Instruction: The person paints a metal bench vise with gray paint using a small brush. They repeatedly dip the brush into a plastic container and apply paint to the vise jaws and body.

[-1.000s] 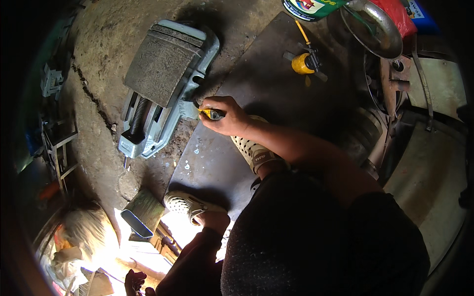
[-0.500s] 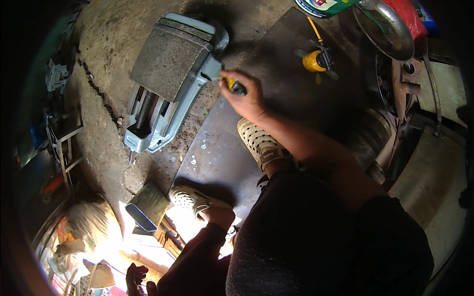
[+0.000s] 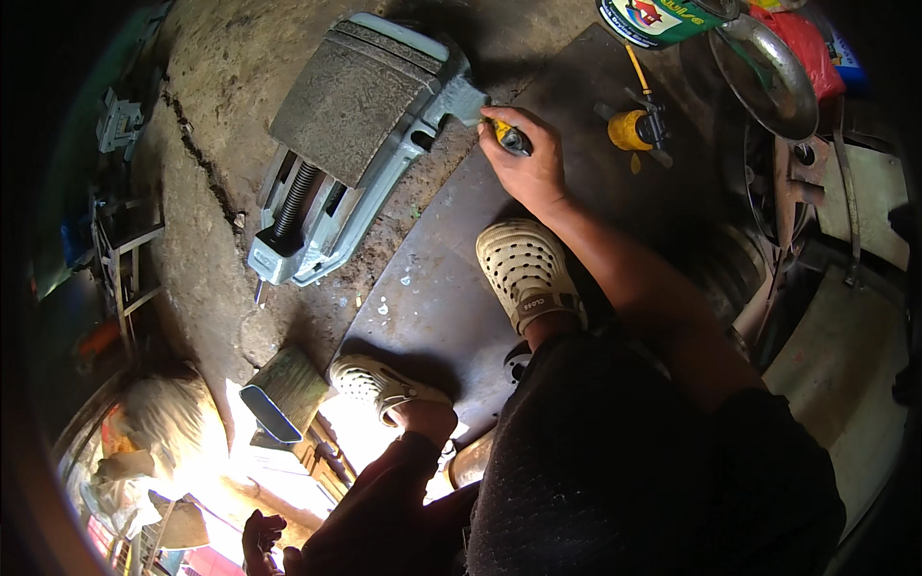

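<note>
The right hand [image 3: 526, 163], fist closed round a yellow tool [image 3: 509, 136], has moved up to the vise's [image 3: 355, 134] corner; left hand's [image 3: 261, 534] grip is unclear.

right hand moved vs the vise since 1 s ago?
Yes. The right hand with its yellow-handled tool went from the vise's side up to its top-right corner.

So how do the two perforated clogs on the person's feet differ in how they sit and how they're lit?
The upper clog rests on the dark metal sheet, seen from above and in dim light. The lower clog sits at that sheet's near edge, seen more from the side, next to the sunlit patch and partly washed out. The upper clog looks bigger in the picture. Both are pale, perforated and worn on a foot.
</note>
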A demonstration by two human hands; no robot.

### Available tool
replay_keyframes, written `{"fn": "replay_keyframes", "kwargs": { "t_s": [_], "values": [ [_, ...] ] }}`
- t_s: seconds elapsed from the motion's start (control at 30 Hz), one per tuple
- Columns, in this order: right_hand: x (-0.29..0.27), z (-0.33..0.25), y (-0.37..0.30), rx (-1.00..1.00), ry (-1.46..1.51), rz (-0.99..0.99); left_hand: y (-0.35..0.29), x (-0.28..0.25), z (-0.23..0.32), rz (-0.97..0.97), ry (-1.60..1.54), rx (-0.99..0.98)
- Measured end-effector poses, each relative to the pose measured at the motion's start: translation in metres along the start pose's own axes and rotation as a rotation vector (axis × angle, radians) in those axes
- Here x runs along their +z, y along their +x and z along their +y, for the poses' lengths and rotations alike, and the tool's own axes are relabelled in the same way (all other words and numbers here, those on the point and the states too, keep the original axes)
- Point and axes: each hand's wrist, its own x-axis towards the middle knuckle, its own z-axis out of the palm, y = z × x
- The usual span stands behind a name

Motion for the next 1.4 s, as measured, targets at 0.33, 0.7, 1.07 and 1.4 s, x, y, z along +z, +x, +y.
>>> {"fn": "replay_keyframes", "kwargs": {
  "t_s": [0.33,0.7,1.07,1.4],
  "values": [
    [0.061,-0.043,-0.085,0.081,0.338,-0.345,0.001,0.000,0.010,-0.009,-0.001,0.026],
    [0.031,0.011,-0.053,0.068,0.298,-0.187,0.007,0.001,0.016,0.013,-0.035,0.019],
    [0.042,0.021,-0.061,0.605,0.747,0.135,0.018,0.004,0.007,0.028,-0.074,-0.087],
    [0.043,0.008,-0.073,0.480,0.629,-0.639,0.029,0.006,0.015,-0.050,-0.016,-0.093]
  ]
}}
